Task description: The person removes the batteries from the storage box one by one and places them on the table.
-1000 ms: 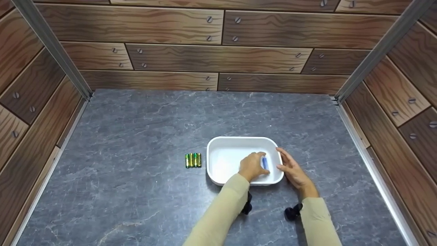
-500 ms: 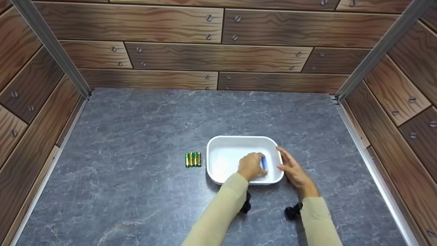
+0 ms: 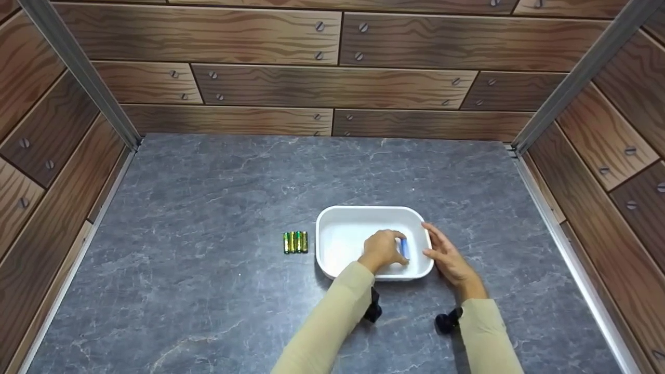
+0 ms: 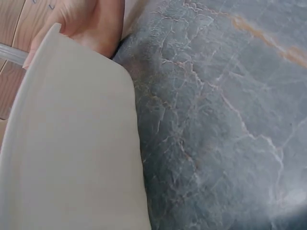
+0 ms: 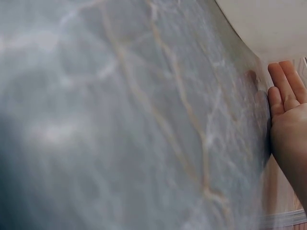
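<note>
A white plastic basin point(image 3: 337, 210) stands on the marbled tabletop. My left hand point(image 3: 383, 248) reaches down inside its right half. Thumb and fingers hold a narrow blue battery point(image 3: 405, 249) at its two ends; the palm side is hidden. My right hand point(image 3: 452, 259) rests against the basin's right end from outside, fingertips and thumb at the rim. In the right wrist view the fingers point(image 5: 285, 81) look fairly straight, close to the basin wall point(image 5: 259, 24). The left wrist view shows mainly the basin's outer side point(image 4: 76, 134), with the right hand point(image 4: 91, 24) beyond it.
Several green-and-gold batteries point(image 3: 295, 242) lie side by side just left of the basin. Wood-patterned panels point(image 3: 260, 85) wall the grey tabletop point(image 3: 208, 208) at the back and sides, with metal posts point(image 3: 83, 78) at the corners.
My left hand's thumb and fingers have drawn in around the blue battery, shifting slightly left, then back right. The right hand and the basin have stayed in place.
</note>
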A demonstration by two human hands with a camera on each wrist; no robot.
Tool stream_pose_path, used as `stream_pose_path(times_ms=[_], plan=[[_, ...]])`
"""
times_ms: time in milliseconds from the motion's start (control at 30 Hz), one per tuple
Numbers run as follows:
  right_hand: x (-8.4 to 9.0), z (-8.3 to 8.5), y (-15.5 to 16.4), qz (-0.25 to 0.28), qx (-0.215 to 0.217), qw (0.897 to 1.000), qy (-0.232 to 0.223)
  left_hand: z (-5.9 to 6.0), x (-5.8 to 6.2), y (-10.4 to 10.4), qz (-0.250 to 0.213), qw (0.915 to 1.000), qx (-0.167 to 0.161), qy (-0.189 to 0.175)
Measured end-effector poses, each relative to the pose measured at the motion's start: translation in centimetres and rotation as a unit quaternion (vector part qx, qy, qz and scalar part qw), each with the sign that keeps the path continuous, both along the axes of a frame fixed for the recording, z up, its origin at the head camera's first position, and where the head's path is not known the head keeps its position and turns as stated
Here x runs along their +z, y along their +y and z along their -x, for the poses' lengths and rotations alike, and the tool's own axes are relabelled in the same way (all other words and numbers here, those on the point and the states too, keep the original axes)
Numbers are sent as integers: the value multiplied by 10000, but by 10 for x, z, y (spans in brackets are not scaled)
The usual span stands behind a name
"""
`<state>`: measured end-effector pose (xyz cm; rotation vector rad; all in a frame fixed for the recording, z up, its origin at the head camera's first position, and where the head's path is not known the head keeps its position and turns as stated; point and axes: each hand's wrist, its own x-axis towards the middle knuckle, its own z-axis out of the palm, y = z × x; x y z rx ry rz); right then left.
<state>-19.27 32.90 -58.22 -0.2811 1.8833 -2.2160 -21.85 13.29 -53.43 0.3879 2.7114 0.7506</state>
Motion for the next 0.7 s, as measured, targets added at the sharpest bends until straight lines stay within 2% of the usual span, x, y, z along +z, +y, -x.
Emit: stream_pose_path(times_ms=[233, 267, 367, 467, 533, 700], plan=[[-1, 2, 0, 76, 101, 9999, 77, 2, 7, -3, -347, 9994, -86, -2], [-1, 2, 0, 104, 110, 9998, 109, 3, 6, -4, -450, 9988, -114, 128], [-2, 3, 1, 180, 165, 9995, 189, 3, 10, -6, -596, 9980, -130, 182], [-2, 3, 1, 238, 225, 9992, 243, 3, 14, -6, -657, 9976, -107, 196], [-2, 3, 1, 251, 261, 9990, 251, 3, 18, -7, -668, 9977, -64, 72], [-1, 3, 1, 169, 291, 9992, 220, 1, 22, -9, -768, 9969, -90, 153]])
